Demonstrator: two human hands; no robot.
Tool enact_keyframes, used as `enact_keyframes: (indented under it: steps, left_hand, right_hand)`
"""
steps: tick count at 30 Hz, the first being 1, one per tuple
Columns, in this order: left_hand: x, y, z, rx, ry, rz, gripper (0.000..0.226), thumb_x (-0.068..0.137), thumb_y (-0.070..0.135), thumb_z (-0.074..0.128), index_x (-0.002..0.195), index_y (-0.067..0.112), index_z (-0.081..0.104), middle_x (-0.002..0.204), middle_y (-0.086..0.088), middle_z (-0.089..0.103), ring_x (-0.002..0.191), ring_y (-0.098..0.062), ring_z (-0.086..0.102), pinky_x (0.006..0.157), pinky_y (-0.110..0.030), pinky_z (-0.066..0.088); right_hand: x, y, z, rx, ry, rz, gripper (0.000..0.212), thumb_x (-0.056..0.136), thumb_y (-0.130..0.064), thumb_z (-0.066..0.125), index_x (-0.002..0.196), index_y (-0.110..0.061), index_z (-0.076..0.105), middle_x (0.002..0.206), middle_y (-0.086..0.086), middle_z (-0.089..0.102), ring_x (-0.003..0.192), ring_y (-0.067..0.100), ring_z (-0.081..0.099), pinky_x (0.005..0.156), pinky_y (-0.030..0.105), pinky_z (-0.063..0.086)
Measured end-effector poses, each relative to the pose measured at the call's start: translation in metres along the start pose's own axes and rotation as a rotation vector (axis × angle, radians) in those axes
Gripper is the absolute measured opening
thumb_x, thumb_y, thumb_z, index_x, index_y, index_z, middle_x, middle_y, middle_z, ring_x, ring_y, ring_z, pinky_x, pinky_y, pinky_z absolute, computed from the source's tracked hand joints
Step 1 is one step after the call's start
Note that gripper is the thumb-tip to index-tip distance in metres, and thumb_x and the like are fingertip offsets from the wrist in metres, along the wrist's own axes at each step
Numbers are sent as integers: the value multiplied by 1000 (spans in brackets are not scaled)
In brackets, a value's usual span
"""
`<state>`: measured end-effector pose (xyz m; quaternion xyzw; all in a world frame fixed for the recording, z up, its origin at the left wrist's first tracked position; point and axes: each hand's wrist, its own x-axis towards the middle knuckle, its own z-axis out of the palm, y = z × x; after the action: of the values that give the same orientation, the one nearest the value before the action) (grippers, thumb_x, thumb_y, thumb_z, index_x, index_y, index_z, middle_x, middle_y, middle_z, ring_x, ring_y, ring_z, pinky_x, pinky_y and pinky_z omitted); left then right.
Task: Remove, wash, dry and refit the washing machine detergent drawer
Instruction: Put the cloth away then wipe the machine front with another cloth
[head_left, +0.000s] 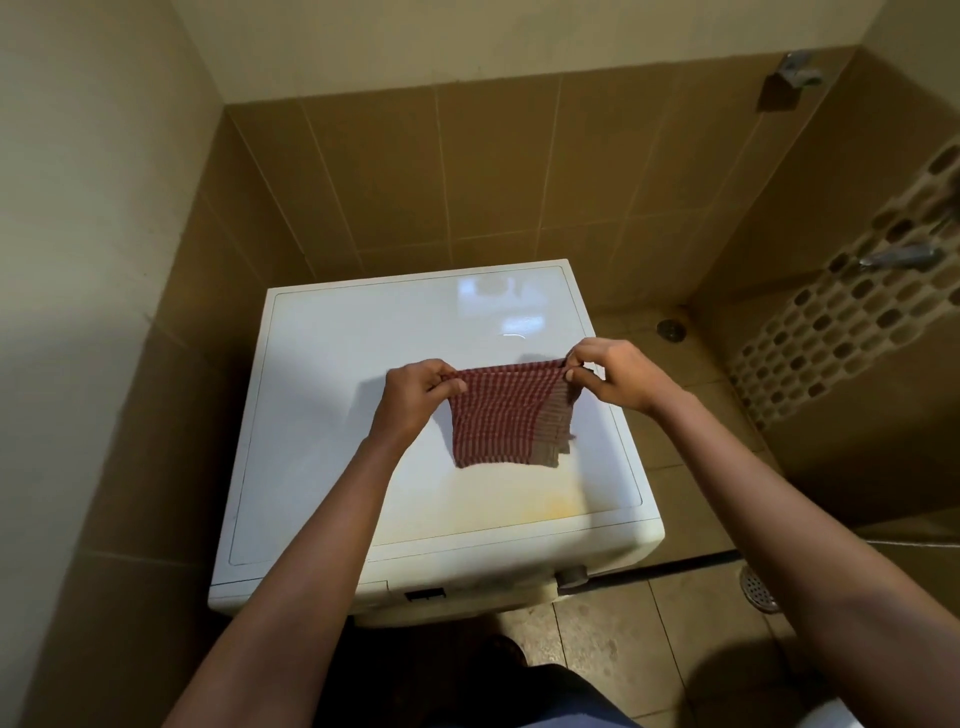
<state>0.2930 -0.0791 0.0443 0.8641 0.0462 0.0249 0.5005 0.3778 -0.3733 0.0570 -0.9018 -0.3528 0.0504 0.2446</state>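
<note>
cloth limp, light; left hand and right hand pinch its top corners over washing machine; drawer unseen.

Dim, warm, yellowish light all round. A pale glare patch shines on the washing machine top, far side. The left hand throws a soft grey shadow leftward across that lid. Wall lines bow out at the edges, and the tap at right smears with blur.
</note>
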Motion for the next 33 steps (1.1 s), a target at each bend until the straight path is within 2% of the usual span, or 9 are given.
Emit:
enact_keyframes:
  steps: [7,11,15,18,21,24,29,31,33]
  left_hand:
    - [11,14,-25,36,38,153,4,86,15,71,88,12,72,79,1,71,73,1,65,68,-15,51]
    - [11,18,-32,13,-16,206,11,90,14,66,97,8,72,87,0,73,80,-6,68,74,-10,51]
    - [10,20,-41,-262,-253,13,11,91,15,64,98,10,71,90,-5,75,85,-18,73,72,-24,58]
    - [10,14,-43,-307,-427,-90,17,91,21,64,99,8,71,92,-8,75,85,-24,73,68,-26,58]
    - [8,1,-29,-267,-465,-199,24,89,25,68,102,5,70,93,-12,75,85,-25,73,69,-27,59]
    - [9,-18,-3,-56,-351,-273,15,86,20,72,96,9,73,89,-11,75,80,-20,73,79,-36,60]
    - [-2,-33,24,194,-223,-179,14,84,25,73,96,18,76,96,3,74,92,-10,66,85,-33,53]
    - [-11,-36,24,239,-229,-142,12,83,28,73,94,24,76,93,9,74,90,-6,65,79,-29,52]
    - [-22,-41,22,318,-293,-83,11,81,31,75,91,28,76,92,13,73,90,-5,64,75,-26,50]
  right_hand:
    - [5,-17,-16,-98,211,-108,20,99,-23,45,96,-7,57,81,3,67,65,24,62,56,26,41]
    - [9,-33,-26,258,300,-38,16,98,-14,52,87,-4,57,76,3,62,66,17,57,59,28,45]
    - [11,-33,-36,754,54,117,20,98,-12,50,86,2,58,80,16,57,70,21,55,59,26,46]
    - [12,-21,-35,898,-195,289,22,99,-15,48,92,4,58,81,14,56,69,22,54,59,26,45]
    - [14,-8,-19,774,-298,436,17,98,-15,49,90,-7,62,76,4,63,64,14,61,54,24,52]
    - [16,1,7,516,-309,514,7,95,-11,54,94,-11,61,90,8,67,79,21,67,68,33,59]
    - [4,2,40,221,-171,420,27,87,-4,61,107,-21,60,90,-6,69,83,12,64,77,27,48]
    - [-6,4,44,192,-173,363,23,85,-5,65,96,-25,69,84,-17,69,79,-2,62,75,23,49]
    - [-18,5,46,155,-284,300,20,81,-8,70,86,-27,74,81,-19,70,78,-4,62,69,17,44]
